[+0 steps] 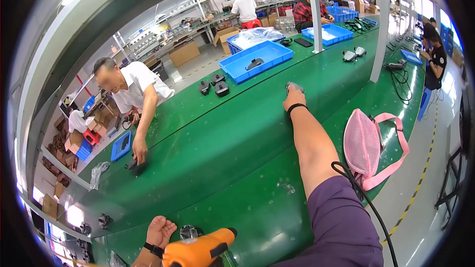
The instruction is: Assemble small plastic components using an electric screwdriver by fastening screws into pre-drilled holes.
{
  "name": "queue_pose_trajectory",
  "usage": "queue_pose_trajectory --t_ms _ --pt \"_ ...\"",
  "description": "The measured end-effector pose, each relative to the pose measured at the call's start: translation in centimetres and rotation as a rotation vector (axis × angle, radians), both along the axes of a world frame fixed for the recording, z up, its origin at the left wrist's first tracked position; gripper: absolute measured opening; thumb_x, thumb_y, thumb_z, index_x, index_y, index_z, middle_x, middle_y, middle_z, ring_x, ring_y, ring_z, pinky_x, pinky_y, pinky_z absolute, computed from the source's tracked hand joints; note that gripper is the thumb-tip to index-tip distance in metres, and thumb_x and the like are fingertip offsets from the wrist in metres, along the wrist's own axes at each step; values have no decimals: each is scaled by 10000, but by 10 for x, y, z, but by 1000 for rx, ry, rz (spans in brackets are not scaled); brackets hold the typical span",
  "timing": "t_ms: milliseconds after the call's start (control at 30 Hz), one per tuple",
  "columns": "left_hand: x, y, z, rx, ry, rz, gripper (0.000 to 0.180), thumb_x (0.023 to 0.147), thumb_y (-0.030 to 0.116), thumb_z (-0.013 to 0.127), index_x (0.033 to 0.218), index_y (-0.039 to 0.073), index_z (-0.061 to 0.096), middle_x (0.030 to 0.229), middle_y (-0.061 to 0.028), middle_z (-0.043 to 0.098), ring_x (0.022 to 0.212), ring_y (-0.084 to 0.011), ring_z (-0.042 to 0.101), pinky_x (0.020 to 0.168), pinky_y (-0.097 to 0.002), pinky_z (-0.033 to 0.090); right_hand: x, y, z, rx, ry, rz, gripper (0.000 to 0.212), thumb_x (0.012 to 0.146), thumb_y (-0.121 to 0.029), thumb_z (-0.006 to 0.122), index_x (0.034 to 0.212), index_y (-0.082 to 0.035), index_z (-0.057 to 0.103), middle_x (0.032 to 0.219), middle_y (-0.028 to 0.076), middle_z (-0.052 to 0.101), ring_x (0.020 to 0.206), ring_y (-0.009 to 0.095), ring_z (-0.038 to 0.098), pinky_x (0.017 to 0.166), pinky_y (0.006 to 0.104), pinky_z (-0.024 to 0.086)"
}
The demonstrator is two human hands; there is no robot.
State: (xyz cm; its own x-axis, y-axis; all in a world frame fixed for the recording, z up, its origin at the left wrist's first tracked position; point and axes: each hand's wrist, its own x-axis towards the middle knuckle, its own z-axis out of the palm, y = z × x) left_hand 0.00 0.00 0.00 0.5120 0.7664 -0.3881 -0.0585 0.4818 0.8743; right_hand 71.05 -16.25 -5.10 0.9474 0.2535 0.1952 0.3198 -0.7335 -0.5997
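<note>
My right arm reaches far over the green work surface (237, 141). The fingers of my right hand (294, 100) are closed round a small grey plastic part (294, 86), half hidden by them. My left hand (161, 231) is low at the front, its fingers curled in, and I see nothing in them. Beside it lies a dark part with a clear, shiny cover (189, 232). An orange and black power tool (200, 248) stands in front of my left wrist and hides part of what is behind it.
A co-worker's hand (140, 151) holds a dark part at the left. Blue trays (257, 76) and several black parts (220, 88) sit at the far side. A pink mesh bag (363, 143) lies right of my arm, near a black cable (361, 190). Metal posts (381, 29) rise beyond.
</note>
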Motion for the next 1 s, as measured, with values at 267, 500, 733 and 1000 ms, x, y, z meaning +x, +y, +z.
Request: queue_pose_trajectory --t_ms 267,500,733,1000 --pt "22 -28 -28 -54 -243 -53 25 995 67 598 997 72 574 878 -114 698 815 -279 727 801 -431 637 -42 -11 46 145 -181 -5 225 860 -148 724 1059 -51 689 1038 161 695 953 309 708 803 386 580" --pt "39 -23 -25 24 -241 -191 107 999 167 649 1045 73 627 942 -107 687 901 -248 681 824 -414 592 -181 -8 72 1020 1030 653 176 888 -194 758 931 -63 649 748 20 619 667 139 619 584 292 516" --pt "66 -87 62 171 -146 -235 293 1047 236 591 1234 14 558 896 -73 662 756 -171 652 706 -318 555 -371 -51 110 901 1366 796 98 942 -153 707 963 -70 661 829 15 660 680 114 616 583 260 512" --pt "37 -99 41 298 4 -230 360 1020 229 633 1278 11 507 817 -28 618 652 -93 590 569 -244 469 -437 -52 90 560 1376 936 199 970 -190 685 1087 -30 665 913 13 680 743 107 615 649 248 521"
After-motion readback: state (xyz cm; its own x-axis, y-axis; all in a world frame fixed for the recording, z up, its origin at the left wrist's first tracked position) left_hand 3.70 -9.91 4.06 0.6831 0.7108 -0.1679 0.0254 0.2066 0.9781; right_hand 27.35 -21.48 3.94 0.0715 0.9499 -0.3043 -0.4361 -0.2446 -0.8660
